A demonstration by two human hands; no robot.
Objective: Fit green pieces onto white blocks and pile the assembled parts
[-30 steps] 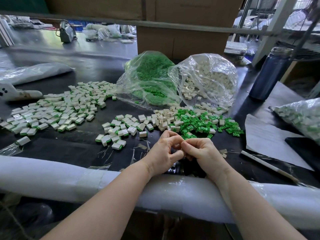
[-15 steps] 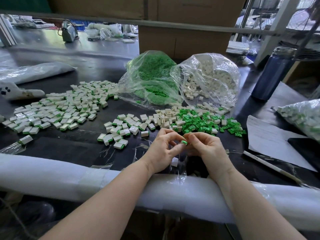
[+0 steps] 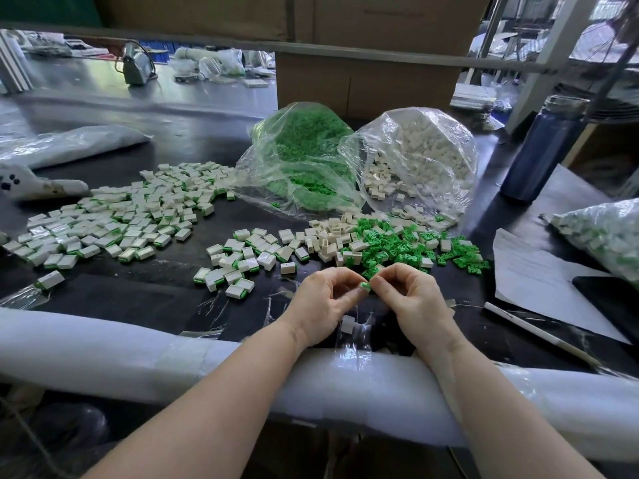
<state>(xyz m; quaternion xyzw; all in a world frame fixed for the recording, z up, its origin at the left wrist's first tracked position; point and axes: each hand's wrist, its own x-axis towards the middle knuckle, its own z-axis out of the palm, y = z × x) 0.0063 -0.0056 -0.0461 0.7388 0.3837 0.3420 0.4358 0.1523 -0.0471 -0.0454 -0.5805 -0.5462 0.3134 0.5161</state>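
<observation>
Both forearms are bare from the lower edge of the view up to the wrists, with no sleeve showing. The left hand (image 3: 323, 302) and the right hand (image 3: 416, 300) are bare too: ungloved, without rings, watch or wristband.

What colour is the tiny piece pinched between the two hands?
Green: the tiny plastic piece between the left hand and right hand, head view.

Daylight is glaring off the dark desk (image 3: 193, 133) at left — edges are bowing, far background is blurring.
</observation>
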